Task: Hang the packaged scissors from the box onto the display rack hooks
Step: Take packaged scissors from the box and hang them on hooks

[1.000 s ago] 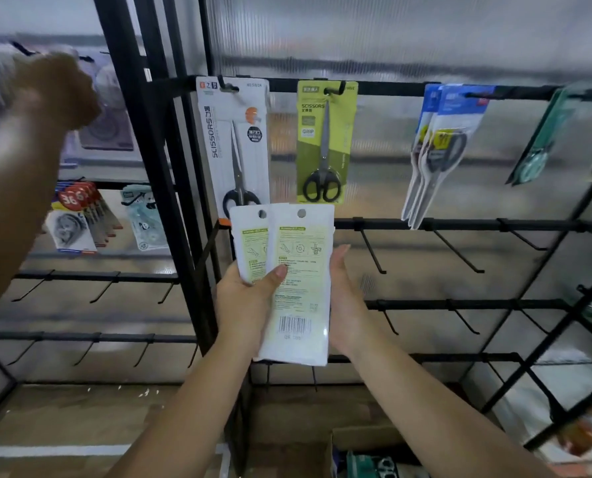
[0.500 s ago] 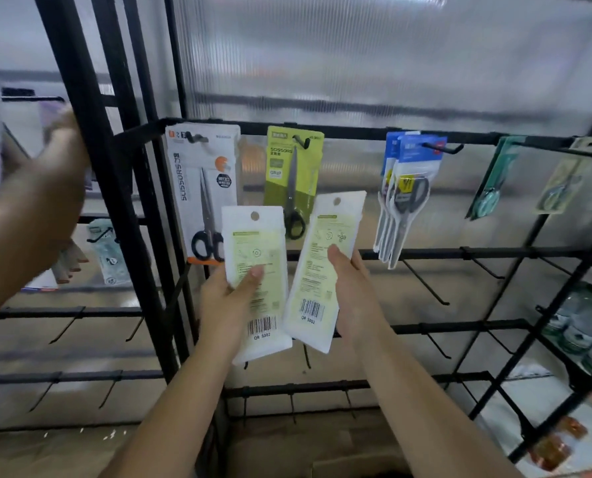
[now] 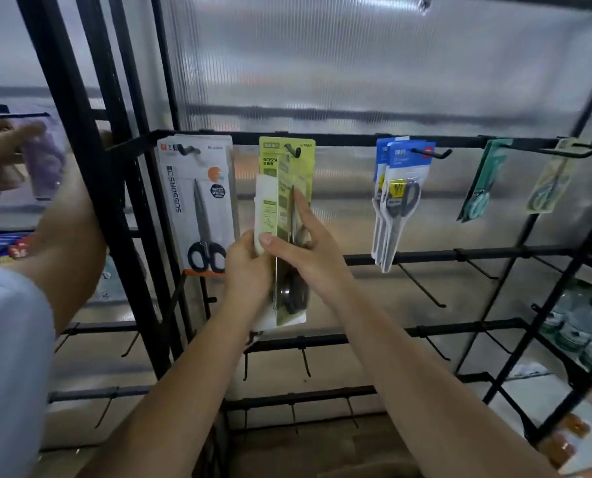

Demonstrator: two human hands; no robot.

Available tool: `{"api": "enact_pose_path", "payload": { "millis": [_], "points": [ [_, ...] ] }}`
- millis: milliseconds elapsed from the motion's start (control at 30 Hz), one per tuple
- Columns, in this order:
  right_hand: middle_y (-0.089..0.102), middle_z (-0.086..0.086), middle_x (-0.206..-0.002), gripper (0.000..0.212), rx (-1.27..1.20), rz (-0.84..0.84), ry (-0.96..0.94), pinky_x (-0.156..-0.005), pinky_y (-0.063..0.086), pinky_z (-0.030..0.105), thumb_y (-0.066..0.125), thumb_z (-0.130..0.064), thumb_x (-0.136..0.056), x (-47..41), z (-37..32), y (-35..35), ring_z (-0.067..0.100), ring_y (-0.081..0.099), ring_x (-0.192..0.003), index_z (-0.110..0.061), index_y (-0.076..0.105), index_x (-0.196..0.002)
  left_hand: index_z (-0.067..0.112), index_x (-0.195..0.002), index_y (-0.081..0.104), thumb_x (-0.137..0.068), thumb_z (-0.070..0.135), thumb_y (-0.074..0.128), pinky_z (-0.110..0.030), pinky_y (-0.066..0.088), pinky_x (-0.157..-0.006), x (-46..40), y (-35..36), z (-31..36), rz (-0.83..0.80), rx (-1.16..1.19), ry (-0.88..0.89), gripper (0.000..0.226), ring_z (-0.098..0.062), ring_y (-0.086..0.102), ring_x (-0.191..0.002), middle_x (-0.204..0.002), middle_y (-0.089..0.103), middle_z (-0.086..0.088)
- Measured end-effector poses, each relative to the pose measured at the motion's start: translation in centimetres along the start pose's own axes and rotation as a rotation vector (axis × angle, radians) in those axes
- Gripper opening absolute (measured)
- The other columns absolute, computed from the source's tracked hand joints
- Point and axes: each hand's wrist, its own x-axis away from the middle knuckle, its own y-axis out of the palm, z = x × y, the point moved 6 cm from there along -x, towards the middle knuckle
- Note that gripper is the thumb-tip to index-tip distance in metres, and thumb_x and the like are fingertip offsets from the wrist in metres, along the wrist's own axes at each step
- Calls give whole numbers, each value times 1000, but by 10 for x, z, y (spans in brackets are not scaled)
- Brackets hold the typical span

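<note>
Both hands meet in front of the black wire display rack (image 3: 356, 139), each clamped on a packaged pair of scissors: the right hand (image 3: 317, 260) pinches a green-carded pack (image 3: 289, 305) turned nearly edge-on, forefinger stretched up along its face and thumb across the front, while the left hand (image 3: 248, 270) just beside it grips a second pack (image 3: 265, 205), whose pale back side faces out. Right behind their tops a green pack (image 3: 303, 157) already hangs from a hook (image 3: 293, 151) on the top bar, with "SCISS" readable before the held packs cover the rest. To the left of the grip hangs a white card (image 3: 198, 205) reading "SCISSORS" down its side, black-handled scissors showing. Off to the right hang blue-topped packs (image 3: 399, 201), then a teal pack (image 3: 484, 181) and a pale one (image 3: 549, 181), both side-on. Below the hands run rows of bare black hooks (image 3: 422, 288). Behind everything stands a ribbed translucent panel (image 3: 356, 63). Far left, another person's arm (image 3: 67, 236) reaches up, blurred, at a neighbouring rack; at lower right, what look like bottles (image 3: 577, 326) sit on a shelf
</note>
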Motion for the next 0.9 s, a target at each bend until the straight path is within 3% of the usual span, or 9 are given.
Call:
{"api": "enact_pose_path", "payload": {
  "millis": [67,167,300,367,433,567,667,800,900],
  "points": [
    [43,-8,-138,97,46,65,-60,-104,41,36,73,-50,-69,-2,-3,4,12,46,-123,-50,13,-144,10,-104,63,-94,1,50,-31,59,-65,-4,-7,-1,6,57,-5,19,-19,70,-79,-88,70,-6],
    [42,-10,-131,90,49,154,-172,-86,34,6,72,-35,-79,-5,-8,7,-7,42,-111,-43,13,-147,7,-102,63,-93,-3,49,-26,56,-57,-8,-14,6,1,101,0,19,-17,69,-70,-80,69,-5],
    [41,-16,-118,84,41,245,-215,-72,32,-7,69,-22,-82,1,-11,11,-26,38,-96,-38,18,-147,4,-110,63,-92,-3,50,-48,55,-84,-14,-17,7,-15,109,11,24,-36,67,-94,-101,69,-18],
    [41,-19,-114,82,43,285,-210,-76,37,-4,67,-19,-83,4,-10,8,-25,41,-96,-38,19,-147,3,-111,63,-92,-4,50,-50,53,-88,-15,-15,6,-29,108,4,23,-36,65,-98,-106,68,-20],
    [41,-19,-115,81,56,303,-190,-81,42,4,66,-20,-83,8,-11,4,-13,46,-98,-39,21,-147,5,-106,63,-92,-3,52,-47,53,-87,-13,-12,5,-45,115,-15,20,-34,66,-96,-106,67,-21],
    [40,-17,-119,78,101,282,-160,-69,39,-5,66,-20,-83,10,-12,5,-15,44,-94,-33,24,-147,-1,-113,61,-92,-2,52,-48,53,-89,-11,-10,2,-63,174,-40,23,-36,65,-100,-109,67,-21],
    [49,-12,-127,76,132,267,-136,-83,48,7,67,-27,-81,7,-10,8,-2,53,-105,-34,27,-146,-1,-114,61,-91,-4,52,-45,54,-86,-13,-14,2,-57,188,-41,25,-36,65,-99,-108,67,-21],
    [53,-19,-112,60,129,251,-102,-79,47,4,75,-34,-75,2,-10,13,-7,52,-99,-39,36,-121,-7,-105,59,-90,-11,44,-46,52,-80,-18,-19,2,-71,190,-31,21,-35,63,-85,-96,65,-23],
    [46,-5,-131,91,165,273,-99,-98,48,33,78,-46,-66,-1,-8,19,10,48,-120,-23,33,-141,-8,-91,55,-88,-11,38,-47,46,-78,-19,-20,1,-64,206,-22,18,-31,53,-81,-88,55,-20]
  ]
}}
